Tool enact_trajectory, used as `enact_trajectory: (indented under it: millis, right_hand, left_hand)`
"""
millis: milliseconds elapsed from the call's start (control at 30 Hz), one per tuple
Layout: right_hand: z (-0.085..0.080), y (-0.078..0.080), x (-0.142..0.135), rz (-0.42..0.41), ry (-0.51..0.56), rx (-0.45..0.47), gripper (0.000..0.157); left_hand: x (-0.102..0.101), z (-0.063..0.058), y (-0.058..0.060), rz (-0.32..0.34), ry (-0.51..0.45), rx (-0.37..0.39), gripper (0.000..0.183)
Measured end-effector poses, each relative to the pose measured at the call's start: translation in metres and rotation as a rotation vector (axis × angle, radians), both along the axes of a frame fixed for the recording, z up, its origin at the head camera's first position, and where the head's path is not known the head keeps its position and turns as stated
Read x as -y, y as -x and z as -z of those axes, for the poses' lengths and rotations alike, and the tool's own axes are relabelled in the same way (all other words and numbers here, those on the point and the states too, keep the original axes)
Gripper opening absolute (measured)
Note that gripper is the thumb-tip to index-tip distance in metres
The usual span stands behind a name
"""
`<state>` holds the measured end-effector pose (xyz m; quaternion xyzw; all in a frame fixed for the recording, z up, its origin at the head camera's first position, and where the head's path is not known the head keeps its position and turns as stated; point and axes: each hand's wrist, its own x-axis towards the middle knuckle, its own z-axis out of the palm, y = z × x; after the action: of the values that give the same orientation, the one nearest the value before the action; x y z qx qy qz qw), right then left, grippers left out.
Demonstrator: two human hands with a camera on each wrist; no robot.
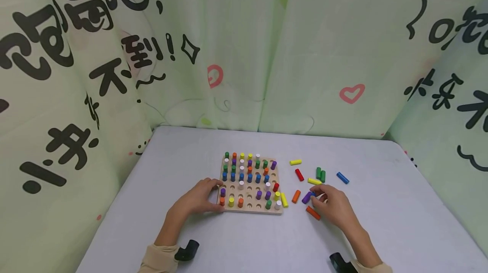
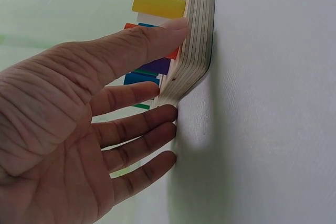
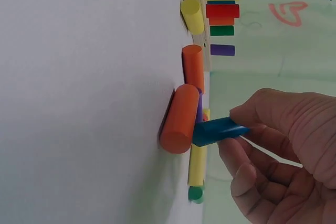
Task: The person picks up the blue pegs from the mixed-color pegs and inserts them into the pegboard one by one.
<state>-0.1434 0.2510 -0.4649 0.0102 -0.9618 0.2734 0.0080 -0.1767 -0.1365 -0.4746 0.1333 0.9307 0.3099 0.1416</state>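
A wooden pegboard (image 1: 248,210) with rows of coloured pegs stands on the table. My left hand (image 1: 200,198) rests at its left side, thumb near the front corner and fingers along the left edge; the left wrist view shows the thumb (image 2: 152,39) touching the board's edge, the fingers loosely extended. To the right of the board, my right hand (image 1: 335,205) pinches a blue peg (image 3: 218,131) between thumb and fingers. Close to that hand lie a purple peg (image 1: 306,197) and two orange pegs (image 1: 313,213) (image 1: 296,196).
More loose pegs lie right of the board: a red peg (image 1: 299,174), green pegs (image 1: 318,173), yellow pegs (image 1: 295,162) and another blue peg (image 1: 342,178). One yellow peg (image 1: 284,200) leans or lies against the board's right edge. A printed curtain (image 1: 305,73) surrounds the white table (image 1: 190,146).
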Motion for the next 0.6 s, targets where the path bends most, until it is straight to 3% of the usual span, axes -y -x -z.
enact_trajectory:
  millis: [600]
  right_hand:
    - [-0.003,0.013,0.024,-0.002,0.105,-0.021,0.026]
  left_hand:
    - [0.001,0.001,0.001,0.010,-0.002,-0.005,0.070]
